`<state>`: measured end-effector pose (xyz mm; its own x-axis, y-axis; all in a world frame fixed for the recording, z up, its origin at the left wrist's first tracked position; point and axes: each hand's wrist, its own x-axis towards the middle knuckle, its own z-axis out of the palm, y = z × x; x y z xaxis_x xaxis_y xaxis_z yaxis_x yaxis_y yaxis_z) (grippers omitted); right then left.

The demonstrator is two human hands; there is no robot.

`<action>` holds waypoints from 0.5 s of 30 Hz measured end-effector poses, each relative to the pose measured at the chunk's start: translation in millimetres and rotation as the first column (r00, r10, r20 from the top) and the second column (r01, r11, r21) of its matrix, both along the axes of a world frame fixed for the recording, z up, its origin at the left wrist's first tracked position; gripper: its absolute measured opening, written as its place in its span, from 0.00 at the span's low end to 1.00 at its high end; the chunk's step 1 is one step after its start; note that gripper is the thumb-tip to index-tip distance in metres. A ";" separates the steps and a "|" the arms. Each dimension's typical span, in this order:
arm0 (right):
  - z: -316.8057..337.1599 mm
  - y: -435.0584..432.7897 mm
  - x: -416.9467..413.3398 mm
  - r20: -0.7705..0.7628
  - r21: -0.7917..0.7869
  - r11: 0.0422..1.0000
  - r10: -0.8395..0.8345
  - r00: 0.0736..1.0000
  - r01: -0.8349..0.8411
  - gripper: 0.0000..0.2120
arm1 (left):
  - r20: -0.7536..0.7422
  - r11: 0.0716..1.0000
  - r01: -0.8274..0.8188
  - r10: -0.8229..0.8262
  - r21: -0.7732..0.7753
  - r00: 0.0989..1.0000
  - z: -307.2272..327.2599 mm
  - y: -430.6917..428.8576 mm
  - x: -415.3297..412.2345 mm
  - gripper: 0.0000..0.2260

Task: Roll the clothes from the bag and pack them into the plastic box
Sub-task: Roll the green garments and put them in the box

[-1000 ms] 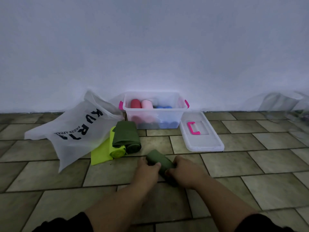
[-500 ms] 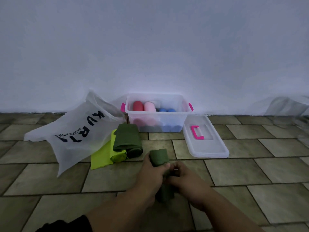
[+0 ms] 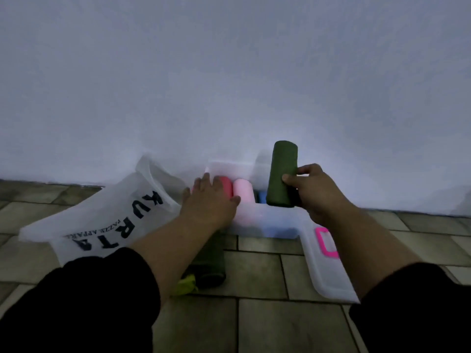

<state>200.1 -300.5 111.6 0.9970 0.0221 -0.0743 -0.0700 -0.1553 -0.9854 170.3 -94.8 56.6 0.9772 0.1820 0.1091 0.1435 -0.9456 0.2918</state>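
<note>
A person reaches forward over a grey-green tiled floor (image 3: 267,324), both arms in black sleeves. The right hand (image 3: 313,192) grips a dark green rolled garment (image 3: 283,171) with fingers and thumb curled round its lower half, holding it upright above the right part of a clear plastic box (image 3: 267,222) that stands against a white wall (image 3: 229,72). The left hand (image 3: 209,200) lies flat, fingers straight and spread, on the box's left end, touching a red cloth roll (image 3: 225,186). Beside that roll, inside the box, sit a pale pink cloth roll (image 3: 243,192) and a blue cloth roll (image 3: 262,197), the latter mostly hidden.

Left of the box lies a white plastic bag (image 3: 109,220) printed "KURTA". On the floor to the right lies a clear plastic lid (image 3: 328,271) with a bright pink handle (image 3: 327,242). Under the left forearm, a second dark green roll (image 3: 211,263) rests against a yellow-green cloth (image 3: 186,286).
</note>
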 end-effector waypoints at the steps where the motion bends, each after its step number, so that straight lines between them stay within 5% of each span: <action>1: -0.1 7.3 14.9 0.021 -0.142 0.990 -0.022 1.000 0.025 0.18 | -0.036 1.000 -0.008 0.008 -0.003 0.999 -1.9 1.8 6.7 0.34; 3: -5.3 22.2 37.6 0.009 -0.449 0.893 -0.002 1.000 0.006 0.23 | -0.064 1.000 -0.008 0.006 -0.024 0.998 -7.1 2.6 15.7 0.34; 5: -13.2 36.3 49.1 -0.092 -0.705 0.697 0.091 0.992 -0.129 0.25 | -0.076 0.999 0.018 -0.020 -0.029 0.997 -12.2 2.0 17.6 0.33; 9: -18.5 53.7 62.2 -0.254 -0.905 0.274 0.266 0.930 -0.326 0.19 | -0.067 0.999 0.032 -0.032 -0.002 0.997 -18.4 3.1 16.2 0.33; 15: -42.0 51.7 81.4 -0.285 -0.919 0.213 0.225 0.932 -0.333 0.27 | -0.070 1.000 0.022 -0.023 -0.014 0.997 -21.9 3.6 17.2 0.33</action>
<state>281.5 -248.8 69.6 0.9323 0.1585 -0.3252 0.1303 -0.9857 -0.1070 187.5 -91.2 34.7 0.9863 0.1605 0.0381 0.1424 -0.9452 0.2939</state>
